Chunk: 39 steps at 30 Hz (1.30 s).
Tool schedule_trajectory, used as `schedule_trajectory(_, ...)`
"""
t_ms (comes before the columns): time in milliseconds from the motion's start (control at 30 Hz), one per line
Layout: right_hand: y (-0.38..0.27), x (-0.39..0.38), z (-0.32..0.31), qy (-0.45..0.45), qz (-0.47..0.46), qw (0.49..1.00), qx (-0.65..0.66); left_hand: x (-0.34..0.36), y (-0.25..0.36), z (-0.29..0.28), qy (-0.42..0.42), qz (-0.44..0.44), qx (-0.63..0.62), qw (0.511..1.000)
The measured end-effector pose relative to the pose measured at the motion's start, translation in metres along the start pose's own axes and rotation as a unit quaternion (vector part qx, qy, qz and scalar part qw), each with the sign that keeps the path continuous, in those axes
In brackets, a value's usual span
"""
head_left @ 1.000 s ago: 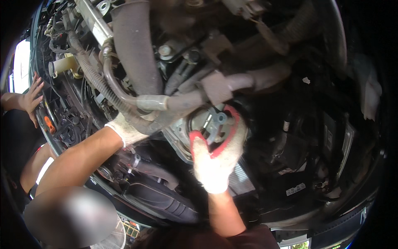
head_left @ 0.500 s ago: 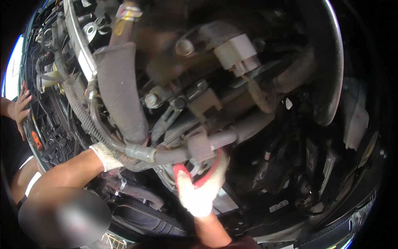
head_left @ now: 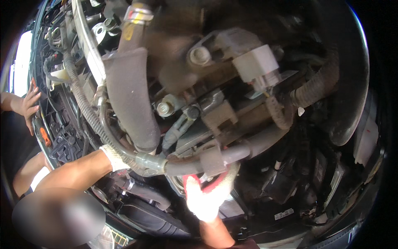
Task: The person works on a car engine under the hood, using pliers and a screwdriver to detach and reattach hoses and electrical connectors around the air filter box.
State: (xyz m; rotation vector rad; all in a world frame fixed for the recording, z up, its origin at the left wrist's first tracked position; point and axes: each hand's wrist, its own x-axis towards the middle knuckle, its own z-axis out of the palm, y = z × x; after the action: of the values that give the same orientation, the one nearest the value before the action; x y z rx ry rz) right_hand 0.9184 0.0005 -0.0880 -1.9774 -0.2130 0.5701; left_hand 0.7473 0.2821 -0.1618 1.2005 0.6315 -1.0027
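My right hand (head_left: 209,193), in a white glove with a red palm side, reaches up from the lower edge under a thick dark hose (head_left: 184,167). Its thumb and fingers curve around a silvery metal part (head_left: 204,177). Some fingertips are hidden behind the hose and a flat grey-brown bracket (head_left: 213,159). From the left, my left hand (head_left: 115,159) in a white knit glove goes in beneath the hose and a ribbed conduit (head_left: 89,116). Only its cuff and back show; the fingers are out of sight.
Dusty engine parts surround both hands. A broad grey duct (head_left: 130,95) rises at upper left, and a pale connector block (head_left: 257,64) is at upper right. Another person's bare hand (head_left: 30,103) rests on the left edge, near an orange-handled tool (head_left: 44,137). A blurred oval (head_left: 58,218) covers the lower left.
The view has shifted, so the engine parts and both my hands appear slightly farther right and lower. My hands stay at about the same places among the parts.
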Motion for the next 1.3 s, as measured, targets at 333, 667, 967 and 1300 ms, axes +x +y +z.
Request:
schedule_trajectory(333,0.002,-0.008,0.001,0.004,0.058,0.998,0.005,0.011,0.076,0.015,-0.035,-0.278,-0.96,0.009)
schedule_trajectory(667,-0.003,0.003,0.007,0.033,-0.03,0.999,0.017,-0.017,0.123,0.022,0.024,-0.25,-0.92,0.3)
schedule_trajectory(967,0.002,-0.002,0.009,0.046,0.004,0.998,0.045,-0.003,0.113,0.017,-0.005,-0.258,-0.906,0.335)
schedule_trajectory(1300,0.002,0.001,0.004,0.011,0.012,1.0,0.012,-0.01,0.1,0.006,-0.002,-0.248,-0.892,0.377)
